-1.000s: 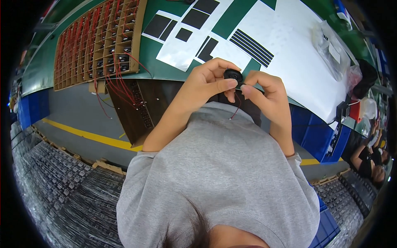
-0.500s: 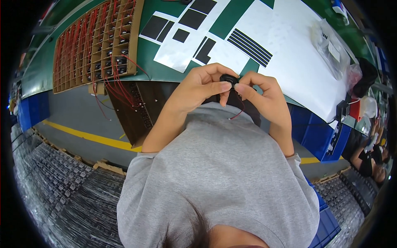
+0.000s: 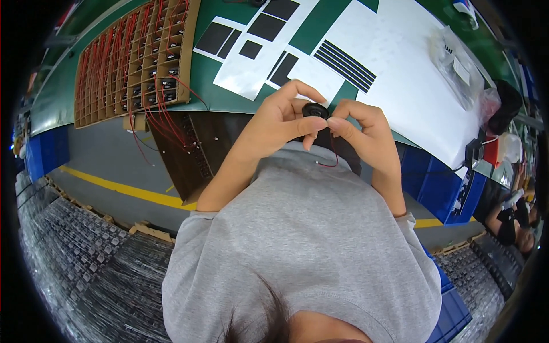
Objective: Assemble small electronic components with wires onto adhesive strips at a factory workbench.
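Observation:
Between thumb and fingers of my left hand (image 3: 273,127) sits a small round black speaker (image 3: 314,110), its ringed face turned up. My right hand (image 3: 369,130) pinches at the speaker's right edge, thumb and index finger close together, and the two thumbs nearly meet there. A thin red-and-black wire (image 3: 336,153) hangs from the speaker down towards my grey shirt, ending in a small white connector. My fingertips hide the speaker's lower edge and the spot where the right hand pinches.
A divided cardboard box (image 3: 184,63) of similar black parts with red wires stands at left on the green table (image 3: 226,103). White sheets (image 3: 240,74) with black adhesive pieces lie ahead, beside a large white sheet (image 3: 400,80). A clear plastic bag (image 3: 457,68) rests at right. Blue bins (image 3: 426,183) stand below.
The speaker has tilted so its round face shows more. My left index finger has lifted a little off it. The right hand stays almost in place.

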`<action>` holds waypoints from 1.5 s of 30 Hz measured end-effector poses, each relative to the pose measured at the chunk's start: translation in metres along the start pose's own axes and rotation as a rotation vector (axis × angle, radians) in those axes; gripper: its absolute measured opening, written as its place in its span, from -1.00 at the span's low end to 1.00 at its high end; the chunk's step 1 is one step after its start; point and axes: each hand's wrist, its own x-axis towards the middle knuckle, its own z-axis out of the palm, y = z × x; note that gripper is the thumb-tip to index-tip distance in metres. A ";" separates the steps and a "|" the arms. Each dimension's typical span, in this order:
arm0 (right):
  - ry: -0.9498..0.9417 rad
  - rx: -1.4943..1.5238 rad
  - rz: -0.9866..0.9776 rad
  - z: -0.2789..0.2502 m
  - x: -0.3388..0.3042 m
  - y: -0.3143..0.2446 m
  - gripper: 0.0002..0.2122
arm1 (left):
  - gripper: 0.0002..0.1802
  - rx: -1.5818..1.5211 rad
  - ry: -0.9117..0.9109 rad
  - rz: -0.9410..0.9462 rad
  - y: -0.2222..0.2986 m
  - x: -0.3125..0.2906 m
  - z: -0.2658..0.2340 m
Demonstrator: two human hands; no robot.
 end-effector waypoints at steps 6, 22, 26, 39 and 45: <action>0.009 0.120 -0.001 0.002 0.000 0.002 -0.83 | -0.78 -0.107 -0.053 0.030 -0.002 0.002 -0.004; 0.047 -0.001 0.015 0.007 0.004 -0.002 -0.83 | -0.75 0.049 0.009 0.070 -0.001 0.002 -0.002; 0.069 -0.071 0.008 0.004 0.005 -0.004 -0.82 | -0.74 -0.031 -0.009 0.048 0.000 0.001 -0.001; 0.030 0.098 -0.005 0.005 0.001 -0.001 -0.82 | -0.76 -0.138 -0.021 0.085 -0.007 -0.001 -0.001; 0.009 0.069 -0.024 0.005 -0.001 0.000 -0.82 | -0.78 -0.032 -0.078 0.080 -0.002 -0.001 -0.004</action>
